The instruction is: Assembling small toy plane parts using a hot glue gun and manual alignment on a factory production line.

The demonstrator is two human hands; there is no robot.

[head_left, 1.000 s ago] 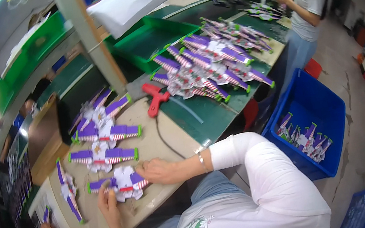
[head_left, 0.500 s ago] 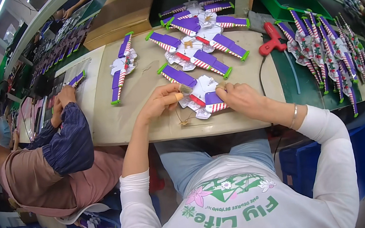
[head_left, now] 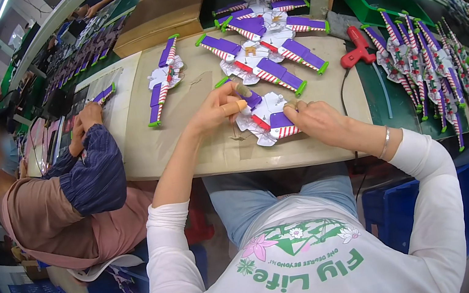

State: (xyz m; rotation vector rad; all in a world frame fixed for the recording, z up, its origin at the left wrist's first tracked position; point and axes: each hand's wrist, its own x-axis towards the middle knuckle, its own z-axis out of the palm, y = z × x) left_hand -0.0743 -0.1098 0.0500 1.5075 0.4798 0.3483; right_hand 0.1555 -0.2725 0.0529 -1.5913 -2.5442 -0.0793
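Has a winged piece, white in the middle with purple and red-striped wings, between both hands near the close edge of the tan tabletop. Pinches its right wing with the right hand, thumb and bent fingers drawn together at the end. Sets the left hand at the left wing, fingers half curled with a small gap to the thumb; hard to tell, with the fingertips hiding the contact, whether gripping or only touching. Faces overlapping winged pieces just beyond, a lone piece to the left, and a red glue gun to the right, beside a heap of similar ones.
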